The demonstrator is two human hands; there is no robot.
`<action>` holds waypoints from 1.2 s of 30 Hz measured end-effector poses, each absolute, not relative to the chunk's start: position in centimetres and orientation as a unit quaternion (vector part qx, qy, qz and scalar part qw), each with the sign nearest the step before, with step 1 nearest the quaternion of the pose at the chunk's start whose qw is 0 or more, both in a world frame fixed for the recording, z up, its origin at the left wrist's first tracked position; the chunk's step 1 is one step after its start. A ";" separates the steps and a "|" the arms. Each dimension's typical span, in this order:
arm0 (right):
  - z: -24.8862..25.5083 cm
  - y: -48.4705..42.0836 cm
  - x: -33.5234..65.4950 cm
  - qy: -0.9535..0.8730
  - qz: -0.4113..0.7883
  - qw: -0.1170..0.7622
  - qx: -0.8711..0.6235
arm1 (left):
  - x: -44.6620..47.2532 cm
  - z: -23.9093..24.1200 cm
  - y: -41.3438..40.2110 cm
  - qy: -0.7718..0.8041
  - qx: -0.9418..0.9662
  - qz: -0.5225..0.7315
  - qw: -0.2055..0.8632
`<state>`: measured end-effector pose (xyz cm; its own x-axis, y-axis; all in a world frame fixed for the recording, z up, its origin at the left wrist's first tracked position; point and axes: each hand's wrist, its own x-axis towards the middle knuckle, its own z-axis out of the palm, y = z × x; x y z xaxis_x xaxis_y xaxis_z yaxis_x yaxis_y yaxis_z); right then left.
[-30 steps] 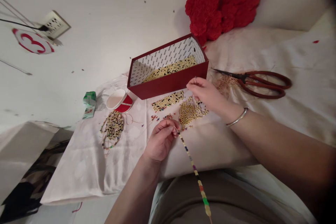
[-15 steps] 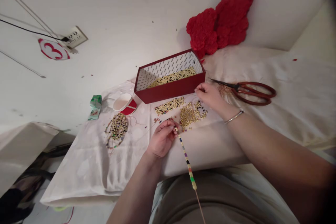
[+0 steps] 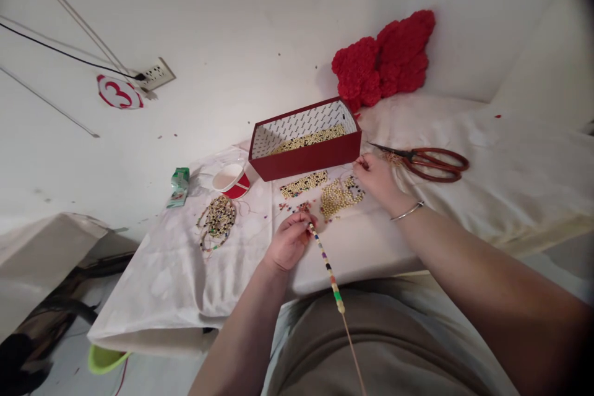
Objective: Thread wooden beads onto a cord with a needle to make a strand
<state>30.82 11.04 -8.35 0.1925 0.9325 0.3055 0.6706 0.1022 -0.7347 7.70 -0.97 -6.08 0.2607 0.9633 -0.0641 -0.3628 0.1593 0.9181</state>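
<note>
My left hand (image 3: pixel 290 240) is closed in a pinch on the top of a bead string (image 3: pixel 328 270), which hangs down toward my lap with coloured beads on it. My right hand (image 3: pixel 377 176), with a bangle on the wrist, has its fingers pinched together over a pile of pale loose beads (image 3: pixel 338 196); what they hold is too small to make out. A second strip of beads (image 3: pixel 304 184) lies just in front of the red box (image 3: pixel 306 159), which holds more beads.
Red-handled scissors (image 3: pixel 429 161) lie right of the box on the white cloth (image 3: pixel 176 272). Finished bead loops (image 3: pixel 216 219), a red-and-white cup (image 3: pixel 231 180) and a green packet (image 3: pixel 178 186) sit to the left. A red fluffy thing (image 3: pixel 383 62) leans on the wall.
The view has tilted and pulled back, so everything sits smaller and lower. My right hand stays pinched by the bead pile; the beads on the string have slid lower.
</note>
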 end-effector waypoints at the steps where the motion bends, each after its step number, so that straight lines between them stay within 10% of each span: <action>1: -8.3 10.9 30.9 -0.614 0.157 0.413 -0.654 | 7.5 -6.1 -1.1 0.356 0.424 0.491 0.673; 36: -7.8 7.1 31.6 -0.691 0.143 0.163 -0.689 | 6.6 -6.1 -2.5 0.360 0.432 0.483 0.671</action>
